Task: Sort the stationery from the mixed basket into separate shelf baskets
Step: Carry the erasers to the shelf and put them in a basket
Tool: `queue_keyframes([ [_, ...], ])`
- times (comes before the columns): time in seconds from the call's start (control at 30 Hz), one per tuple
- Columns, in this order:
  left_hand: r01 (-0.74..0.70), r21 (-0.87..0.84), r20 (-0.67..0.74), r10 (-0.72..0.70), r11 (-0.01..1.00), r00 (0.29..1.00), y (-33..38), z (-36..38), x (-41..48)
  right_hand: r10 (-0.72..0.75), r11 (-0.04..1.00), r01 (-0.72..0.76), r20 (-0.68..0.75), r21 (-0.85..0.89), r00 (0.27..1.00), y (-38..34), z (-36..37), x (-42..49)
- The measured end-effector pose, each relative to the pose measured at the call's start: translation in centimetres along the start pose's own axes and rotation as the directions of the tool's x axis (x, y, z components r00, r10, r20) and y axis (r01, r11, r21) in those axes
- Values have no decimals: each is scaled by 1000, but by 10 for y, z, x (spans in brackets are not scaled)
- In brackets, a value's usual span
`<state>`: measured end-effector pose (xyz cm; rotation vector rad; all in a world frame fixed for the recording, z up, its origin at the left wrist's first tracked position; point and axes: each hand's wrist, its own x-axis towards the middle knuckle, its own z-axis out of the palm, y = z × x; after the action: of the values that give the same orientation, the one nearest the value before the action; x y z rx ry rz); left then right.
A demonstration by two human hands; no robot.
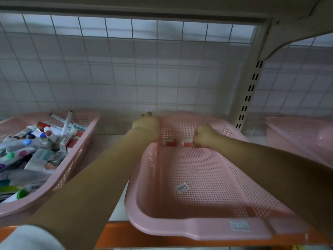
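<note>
Stationery (36, 150) mostly sits unsorted in the mixed basket (75, 159); two red-and-white boxes (169, 142) lie in the middle basket (198, 230), left hand (146, 126) gripping its rim, right hand (203, 136) curled against one, grip unclear.

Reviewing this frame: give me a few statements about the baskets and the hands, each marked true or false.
1. Two small red and white boxes, the left box and the right box, lie at the far end of the middle basket. True.
2. The left basket is empty. False: it is piled with markers and boxes.
3. The right hand is inside the middle basket, against the right box. True.
4. The left hand reaches into the left basket. False: it is at the middle basket's far left rim.
5. A barcode sticker lies on the middle basket's floor. True.
</note>
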<state>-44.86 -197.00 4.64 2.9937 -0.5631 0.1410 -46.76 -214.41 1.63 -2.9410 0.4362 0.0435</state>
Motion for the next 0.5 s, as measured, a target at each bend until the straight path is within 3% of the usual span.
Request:
queue_keyframes([
  [0.33, -46, -42, -34, 45, 998, 998, -1, -1, 0, -52, 965, 92, -162, 246, 985, -12, 23, 8],
  [0.5, -40, -59, -65, 36, 997, 997, -2, 3, 4, -119, 962, 158, -181, 224, 976, -11, 29, 7],
])
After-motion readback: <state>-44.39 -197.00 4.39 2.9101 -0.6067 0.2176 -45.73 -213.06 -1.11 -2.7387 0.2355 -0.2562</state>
